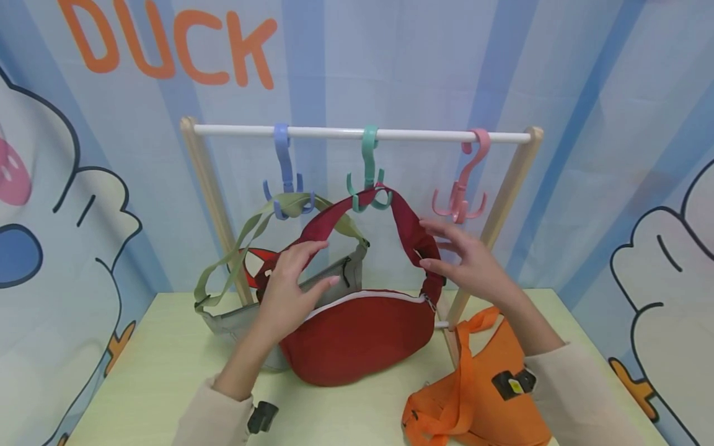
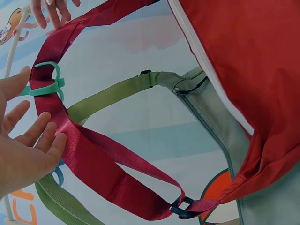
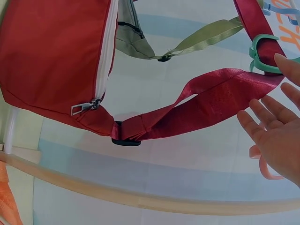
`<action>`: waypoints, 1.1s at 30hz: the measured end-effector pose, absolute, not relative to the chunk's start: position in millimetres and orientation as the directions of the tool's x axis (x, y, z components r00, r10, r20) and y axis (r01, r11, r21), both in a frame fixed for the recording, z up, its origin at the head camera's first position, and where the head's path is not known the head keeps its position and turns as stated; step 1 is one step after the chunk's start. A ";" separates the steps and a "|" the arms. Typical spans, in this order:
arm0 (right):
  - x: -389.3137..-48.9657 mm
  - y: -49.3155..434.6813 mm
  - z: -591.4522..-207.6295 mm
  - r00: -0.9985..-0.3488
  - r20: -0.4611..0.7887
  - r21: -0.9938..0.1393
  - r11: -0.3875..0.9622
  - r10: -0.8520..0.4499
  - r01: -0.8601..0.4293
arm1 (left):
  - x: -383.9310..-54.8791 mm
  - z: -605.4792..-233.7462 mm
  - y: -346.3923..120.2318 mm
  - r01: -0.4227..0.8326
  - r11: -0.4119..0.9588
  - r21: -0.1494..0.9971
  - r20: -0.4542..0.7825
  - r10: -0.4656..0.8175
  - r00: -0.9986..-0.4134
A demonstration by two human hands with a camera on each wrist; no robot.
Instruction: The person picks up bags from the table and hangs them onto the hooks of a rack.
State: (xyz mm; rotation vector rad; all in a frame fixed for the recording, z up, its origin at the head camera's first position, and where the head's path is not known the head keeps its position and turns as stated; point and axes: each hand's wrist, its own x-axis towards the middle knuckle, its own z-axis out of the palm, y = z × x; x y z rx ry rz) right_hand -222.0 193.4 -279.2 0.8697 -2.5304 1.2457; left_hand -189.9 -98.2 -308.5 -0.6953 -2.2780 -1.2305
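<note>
A red waist bag (image 1: 362, 341) with a white zip hangs by its dark red strap (image 1: 404, 223) from the green hook (image 1: 369, 161). My left hand (image 1: 287, 294) is beside the strap's left side, fingers spread and relaxed. In the left wrist view the fingertips lie at or very near the strap (image 2: 93, 168); contact is unclear. My right hand (image 1: 465, 257) is by the strap's right side, fingers loosely extended, and the right wrist view shows the fingertips close to the strap (image 3: 215, 98). Neither hand grips anything. Behind, a grey-green bag (image 1: 223, 322) hangs from the blue hook (image 1: 283, 161).
A white rail (image 1: 334, 132) on wooden posts (image 1: 502, 217) carries the hooks; a pink hook (image 1: 460, 192) hangs at its right. An orange bag (image 1: 485, 396) lies on the pale table (image 1: 145, 384) at front right. A printed cloth backdrop (image 1: 357, 62) stands behind.
</note>
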 end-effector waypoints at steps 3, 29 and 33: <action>-221.5 194.0 -281.1 -0.806 0.413 -0.659 0.472 -0.424 -0.586 | -189.5 -312.2 -97.4 0.617 0.474 0.628 0.592 0.223 -0.774; -218.7 204.8 -292.0 -0.837 0.358 -0.676 0.504 -0.413 -0.538 | -187.5 -338.7 -90.4 0.542 0.502 0.674 0.478 0.263 -0.838; -219.1 207.1 -294.3 -0.830 0.356 -0.668 0.504 -0.429 -0.547 | -188.0 -344.7 -87.8 0.539 0.509 0.671 0.469 0.272 -0.840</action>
